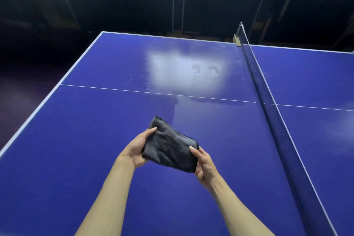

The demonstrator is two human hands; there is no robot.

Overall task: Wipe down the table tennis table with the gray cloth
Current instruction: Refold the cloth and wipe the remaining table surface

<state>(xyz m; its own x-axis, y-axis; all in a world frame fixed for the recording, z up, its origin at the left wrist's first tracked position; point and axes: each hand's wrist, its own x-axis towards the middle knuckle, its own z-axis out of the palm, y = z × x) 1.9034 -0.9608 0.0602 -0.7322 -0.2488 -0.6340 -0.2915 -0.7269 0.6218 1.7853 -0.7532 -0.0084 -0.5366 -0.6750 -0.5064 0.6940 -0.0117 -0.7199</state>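
A folded gray cloth (170, 145) is held above the blue table tennis table (80, 120), near its middle. My left hand (137, 149) grips the cloth's left side, thumb on top. The cloth's right end is pinched by my right hand (204, 165). Both forearms reach in from the bottom edge. The cloth looks lifted off the surface rather than pressed on it. Smudges and finger marks show in a bright glare patch (183, 71) on the far half of this side.
The dark net (272, 113) runs diagonally on the right, clamped by a post (237, 38) at the far edge. A white centre line (115, 88) crosses the table. White-edged table borders lie left and far. The surroundings are dark.
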